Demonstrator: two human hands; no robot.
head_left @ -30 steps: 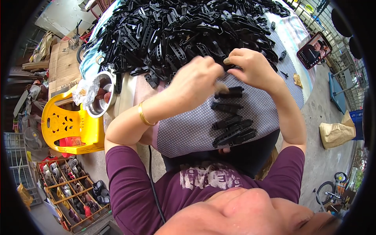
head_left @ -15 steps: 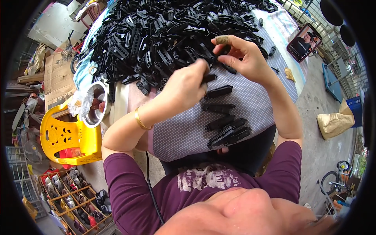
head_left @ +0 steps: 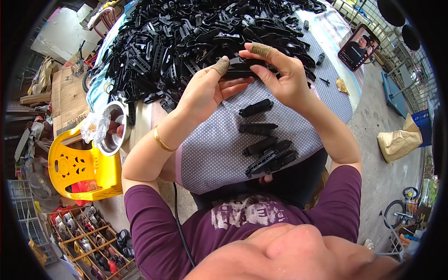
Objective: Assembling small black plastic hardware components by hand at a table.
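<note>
Both hands hold a long, slightly curved black plastic piece (head_left: 239, 68) in front of the heap. My left hand (head_left: 203, 91) has its taped thumb at the piece's left end, with the fingers stretched below it. My right hand (head_left: 284, 77), with tan tape round the forefinger, pinches the right end between thumb and fingers. Below the hands, several similar black pieces lie in a rough column on the dotted cloth, among them a single piece (head_left: 256, 108) and a slotted one (head_left: 262, 162) nearest my body. A large heap of black pieces (head_left: 158, 51) covers the far part.
A phone (head_left: 358, 47) showing a video stands at the right edge. On the left are a metal bowl (head_left: 112, 142) holding round reddish fruit and a plastic bag, and a yellow chair (head_left: 105, 172). A paper sack (head_left: 399, 147) stands on the floor at right.
My left hand has turned from a curled grip to stretched fingers with its taped thumb showing. Both hands have come together on one black piece. The small column of pieces has stayed put.
</note>
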